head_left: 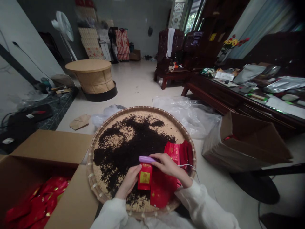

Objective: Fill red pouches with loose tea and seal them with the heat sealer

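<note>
My left hand (130, 180) grips the left edge of a small red packet (145, 178) with a gold label, held upright over the tray. In my right hand (166, 164) is a purple handheld bag sealer (146, 159) with a white cord, lying across the packet's top edge. Both hands are over a round woven bamboo tray (95, 186). Dark loose tea leaves (133, 136) are spread across it. Flat red packets (162, 189) lie under my right wrist, and more stand in a row (176, 151) at the tray's right side.
At left, an open cardboard box (54, 148) contains several red packets (40, 203). Another carton (247, 136) stands at right beside a cluttered dark wooden table (214, 92). Clear plastic sheeting (186, 114) lies behind the tray; a round basket-like stand (95, 76) is farther back.
</note>
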`<state>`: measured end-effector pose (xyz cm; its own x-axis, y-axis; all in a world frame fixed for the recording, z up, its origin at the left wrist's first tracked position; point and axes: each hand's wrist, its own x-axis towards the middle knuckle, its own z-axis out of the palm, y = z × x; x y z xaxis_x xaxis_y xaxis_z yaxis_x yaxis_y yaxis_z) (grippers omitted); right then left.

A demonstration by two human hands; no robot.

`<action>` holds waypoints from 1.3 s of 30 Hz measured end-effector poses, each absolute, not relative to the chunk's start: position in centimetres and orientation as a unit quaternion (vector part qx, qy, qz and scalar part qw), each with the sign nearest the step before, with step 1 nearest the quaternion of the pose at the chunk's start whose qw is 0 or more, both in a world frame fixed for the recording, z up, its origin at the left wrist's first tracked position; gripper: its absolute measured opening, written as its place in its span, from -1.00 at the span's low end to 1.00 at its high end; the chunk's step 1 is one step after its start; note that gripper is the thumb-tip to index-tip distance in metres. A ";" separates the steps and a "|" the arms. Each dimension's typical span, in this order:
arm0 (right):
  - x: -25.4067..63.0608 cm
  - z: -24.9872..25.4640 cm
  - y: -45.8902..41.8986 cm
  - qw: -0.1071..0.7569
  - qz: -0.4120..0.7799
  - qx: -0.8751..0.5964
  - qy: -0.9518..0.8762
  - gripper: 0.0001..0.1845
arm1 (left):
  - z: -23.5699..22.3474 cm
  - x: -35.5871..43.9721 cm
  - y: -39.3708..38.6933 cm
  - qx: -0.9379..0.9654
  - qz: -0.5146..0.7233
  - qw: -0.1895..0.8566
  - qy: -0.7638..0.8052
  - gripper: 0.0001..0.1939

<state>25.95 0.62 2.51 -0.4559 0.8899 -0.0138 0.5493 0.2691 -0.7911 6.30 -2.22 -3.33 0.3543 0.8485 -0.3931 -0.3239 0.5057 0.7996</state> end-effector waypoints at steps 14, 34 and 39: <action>25.9 2.7 0.5 0.215 0.387 -0.448 -0.777 -0.67 | -4.1 6.3 -1.9 0.465 0.394 0.595 0.524 -0.58; 24.9 3.2 0.1 0.207 0.380 -0.446 -0.783 -0.74 | -3.2 7.2 -1.6 0.355 0.515 0.609 0.488 -0.59; 24.1 2.4 0.0 0.188 0.317 -0.455 -0.811 -0.75 | -3.3 7.3 -1.8 0.378 0.513 0.592 0.493 -0.63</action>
<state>24.10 -0.04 2.38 -0.5159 0.8565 0.0160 0.6188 0.3856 -0.6844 7.31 -1.80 -3.27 -0.0131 0.9805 -0.1961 -0.2358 0.1876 0.9535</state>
